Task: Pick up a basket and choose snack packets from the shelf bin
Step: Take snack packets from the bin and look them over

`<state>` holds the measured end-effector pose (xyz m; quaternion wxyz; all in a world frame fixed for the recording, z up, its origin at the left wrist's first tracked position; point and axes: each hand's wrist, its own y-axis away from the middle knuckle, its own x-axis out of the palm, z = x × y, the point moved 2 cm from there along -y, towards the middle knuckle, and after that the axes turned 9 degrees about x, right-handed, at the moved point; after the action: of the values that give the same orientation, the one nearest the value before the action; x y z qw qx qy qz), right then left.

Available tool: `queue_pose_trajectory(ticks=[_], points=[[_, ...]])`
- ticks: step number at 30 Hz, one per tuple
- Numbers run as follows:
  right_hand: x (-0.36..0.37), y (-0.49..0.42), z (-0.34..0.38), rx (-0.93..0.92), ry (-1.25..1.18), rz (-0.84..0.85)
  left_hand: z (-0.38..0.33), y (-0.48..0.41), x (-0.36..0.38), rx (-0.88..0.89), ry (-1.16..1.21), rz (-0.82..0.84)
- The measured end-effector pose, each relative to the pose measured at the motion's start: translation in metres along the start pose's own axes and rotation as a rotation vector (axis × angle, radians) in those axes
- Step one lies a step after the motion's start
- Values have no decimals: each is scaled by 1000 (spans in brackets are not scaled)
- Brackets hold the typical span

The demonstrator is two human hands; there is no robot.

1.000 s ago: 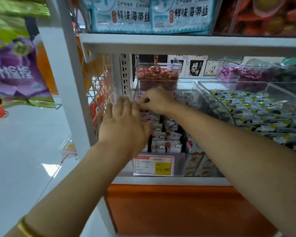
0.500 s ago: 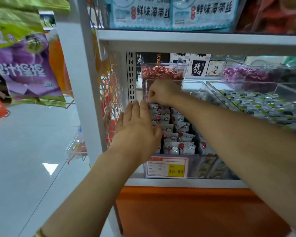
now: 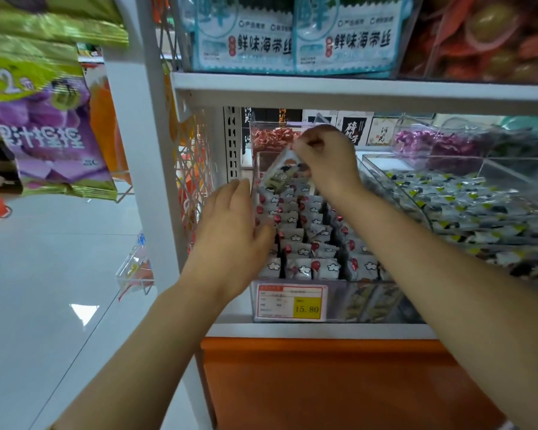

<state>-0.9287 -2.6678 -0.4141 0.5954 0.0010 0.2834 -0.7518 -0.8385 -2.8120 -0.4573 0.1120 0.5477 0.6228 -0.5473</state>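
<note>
Right hand (image 3: 326, 159) well above and behind the red-and-yellow paper price tag (image 3: 292, 302), fingers curled and clamped in a pinch on the top corner of one small white printed snack packet (image 3: 281, 173). Lifted clear of the pile, hanging tilted, long axis running from the pinch down and to the left. Left hand (image 3: 230, 231) above and just left of the same tag, fingers straight and relaxed, holding nothing, fingertips just beside the hanging lower end; whether touching the side wall of the clear plastic shelf bin (image 3: 336, 305), impossible to tell.

Coming move, as judged: carrying the packet out and down past the tag. Free end pointing toward the left hand, so that hand nearer for a handover. No basket anywhere in view, so no telling which way from the tag to drop it.

Counted: one packet in the air; two hands, one busy and one free; one price tag. Behind the tag, white cloud-and-red-dot stacked packets (image 3: 298, 243) in several upright rows, too overlapped for a count. Right of the tag, a loose heap of dark-and-yellow wrapped pieces (image 3: 466, 209), likewise uncountable.
</note>
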Motion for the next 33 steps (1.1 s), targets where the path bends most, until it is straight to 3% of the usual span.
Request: queue_pose_trajectory(ticks=[4,8,11,14,22,28,30,33], points=[[-38,47,-1,100,-256,-106,-6,8,-11,0,-33,-151],[-56,94,-8,320,-533,35,-14,17,-13,-105,96,-119],[-63,116,-10,407,-710,115,-18,20,-14,-89,200,-51],[-68,121,-12,475,-830,126,-26,24,-18,-96,387,-106],[-70,120,-19,559,-948,282,-26,26,-15,-291,720,-160],[-70,117,-23,592,-994,293,-22,25,-13,-398,1079,-44],[-72,115,-25,542,-947,250,-23,23,-14,-381,1170,5],[-78,113,-24,381,-703,143,-26,23,-16,-241,1057,42]])
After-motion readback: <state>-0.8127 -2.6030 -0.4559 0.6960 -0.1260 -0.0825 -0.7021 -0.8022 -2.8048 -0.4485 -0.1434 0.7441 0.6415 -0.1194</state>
